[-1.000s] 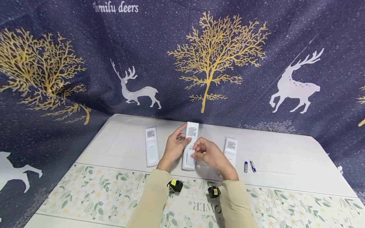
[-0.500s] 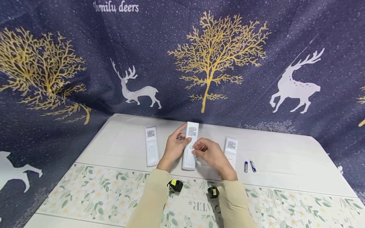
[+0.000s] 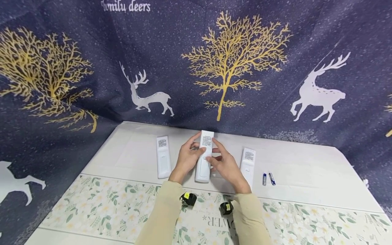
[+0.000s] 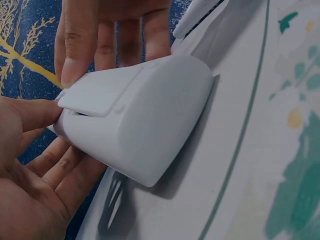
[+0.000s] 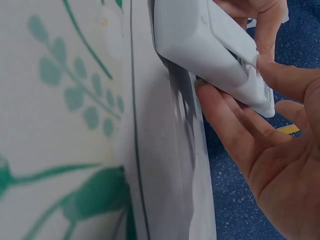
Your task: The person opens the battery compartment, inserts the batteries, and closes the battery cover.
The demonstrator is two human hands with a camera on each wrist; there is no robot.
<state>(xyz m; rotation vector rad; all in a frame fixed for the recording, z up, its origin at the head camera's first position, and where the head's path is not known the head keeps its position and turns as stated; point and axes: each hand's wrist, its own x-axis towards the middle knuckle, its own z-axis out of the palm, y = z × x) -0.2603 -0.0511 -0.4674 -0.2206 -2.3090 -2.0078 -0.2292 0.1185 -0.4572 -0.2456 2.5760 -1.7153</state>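
Observation:
A white remote control (image 3: 202, 175) lies back side up between both hands, its label toward the backdrop. My left hand (image 3: 186, 158) grips its left side, thumb on the back and fingers beneath. My right hand (image 3: 226, 165) grips the right side, thumb at the top end of the battery cover (image 4: 100, 90). In the left wrist view a thin gap runs under one edge of that cover. The right wrist view also has the cover (image 5: 231, 29) standing slightly proud of the body, with the right thumb (image 5: 285, 77) against its end. The battery bay is mostly hidden.
Two more white remotes lie back side up, one at the left (image 3: 163, 160) and another at the right (image 3: 248, 163), partly behind the right hand. Two blue-and-silver batteries (image 3: 264, 179) lie farther right. A dark patterned cloth (image 3: 251, 102) hangs behind the table.
My right hand has gone from pinching at the battery cover to gripping the remote's right side, fingers spread along it and thumb on the cover. The left hand has kept its grip.

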